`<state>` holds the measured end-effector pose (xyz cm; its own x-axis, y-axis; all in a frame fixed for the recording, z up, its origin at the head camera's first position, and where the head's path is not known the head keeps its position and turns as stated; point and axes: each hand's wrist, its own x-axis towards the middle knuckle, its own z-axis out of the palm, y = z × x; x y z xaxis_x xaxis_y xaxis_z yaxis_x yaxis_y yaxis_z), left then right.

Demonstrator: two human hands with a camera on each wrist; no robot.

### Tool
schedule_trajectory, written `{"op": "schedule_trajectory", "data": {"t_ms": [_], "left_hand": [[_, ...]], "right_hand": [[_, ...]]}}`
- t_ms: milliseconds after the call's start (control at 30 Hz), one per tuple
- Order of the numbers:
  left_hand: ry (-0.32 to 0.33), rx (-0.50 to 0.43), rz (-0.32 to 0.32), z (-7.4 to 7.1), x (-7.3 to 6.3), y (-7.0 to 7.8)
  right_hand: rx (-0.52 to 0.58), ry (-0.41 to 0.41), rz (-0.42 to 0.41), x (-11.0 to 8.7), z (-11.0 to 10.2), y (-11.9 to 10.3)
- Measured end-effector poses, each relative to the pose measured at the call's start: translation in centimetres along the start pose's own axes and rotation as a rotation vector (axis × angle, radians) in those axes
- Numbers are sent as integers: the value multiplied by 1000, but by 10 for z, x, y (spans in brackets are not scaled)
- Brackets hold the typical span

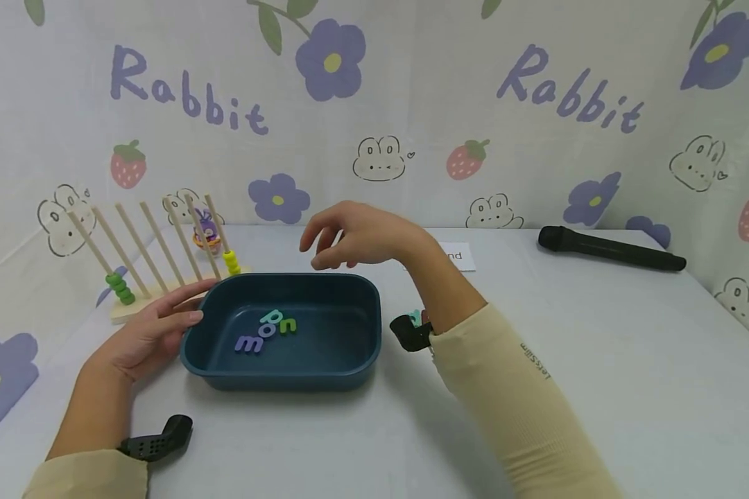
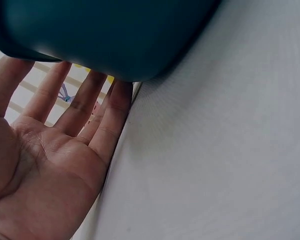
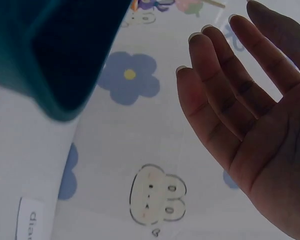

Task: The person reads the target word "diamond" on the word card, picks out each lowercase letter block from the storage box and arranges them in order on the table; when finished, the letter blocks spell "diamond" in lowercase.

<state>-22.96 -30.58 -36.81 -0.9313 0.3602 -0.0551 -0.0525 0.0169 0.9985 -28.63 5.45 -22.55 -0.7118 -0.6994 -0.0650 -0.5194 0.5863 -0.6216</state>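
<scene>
A dark teal tray (image 1: 281, 381) stands on the table before me. Inside it lie a purple m (image 1: 248, 344), a purple o (image 1: 266, 330), a teal letter (image 1: 271, 317) and a green n (image 1: 288, 325). My left hand (image 1: 156, 333) is at the tray's left end, its extended fingers (image 2: 80, 107) touching the wall below the rim in the left wrist view. Above the tray's far right part hovers my right hand (image 1: 365, 235), palm down with fingers loosely bent. Nothing is between those fingers (image 3: 220, 75) in the right wrist view.
A wooden peg rack (image 1: 131, 312) with green and yellow beads stands at the left, a small purple toy (image 1: 206, 232) behind it. My right forearm partly covers a white word card (image 1: 465, 256) and small coloured pieces (image 1: 415, 317). A black microphone (image 1: 612, 248) lies far right.
</scene>
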Motion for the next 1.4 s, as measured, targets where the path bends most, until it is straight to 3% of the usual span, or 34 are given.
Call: {"op": "schedule_trajectory", "data": {"t_ms": [300,667,1167,1400], "left_hand": [[26,17,-22,-1,0,0],[5,41,-26,-3,1,0],[11,50,-23,-3,2,-2],[7,4,-19,-4,0,-4]], "right_hand": [[-10,-121,1,36,23,-20],[-67,-266,-18,72,61,-30],[-235,-347,-87,88,100,-23],[-357,-368,-53,93,114,-26]]}}
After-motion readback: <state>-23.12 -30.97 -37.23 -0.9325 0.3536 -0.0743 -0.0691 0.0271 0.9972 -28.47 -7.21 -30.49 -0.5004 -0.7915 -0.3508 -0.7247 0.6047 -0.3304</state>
